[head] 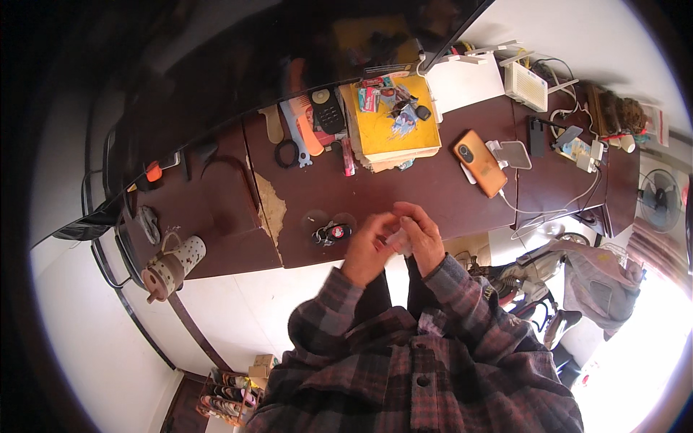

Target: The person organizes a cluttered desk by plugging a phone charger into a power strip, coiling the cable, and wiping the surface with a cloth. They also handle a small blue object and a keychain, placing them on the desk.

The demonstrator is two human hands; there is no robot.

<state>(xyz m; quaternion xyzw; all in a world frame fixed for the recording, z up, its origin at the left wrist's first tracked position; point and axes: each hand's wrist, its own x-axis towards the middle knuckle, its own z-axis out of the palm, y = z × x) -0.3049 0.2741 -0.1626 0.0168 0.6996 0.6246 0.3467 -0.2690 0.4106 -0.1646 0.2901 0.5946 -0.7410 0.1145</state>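
Note:
My left hand (369, 249) and my right hand (423, 238) meet over the front edge of the dark red table (379, 192). Between their fingers is a small, pale, translucent item (399, 241), partly hidden; its kind is unclear. Both hands seem to pinch it. Just left of my left hand, a dark key fob with a red-and-white emblem (339, 231) lies on the table beside metal keys (324, 236). Farther right lies an orange smartphone (481, 164) with a white cable plugged in.
Behind the hands stand a stack of yellow-topped books (390, 135), an orange comb (309, 135) and a black cordless handset (328, 112). A patterned tumbler (193, 251) is at the left; a white router (525, 86) is at the back right. A large dark screen overhangs the table's back.

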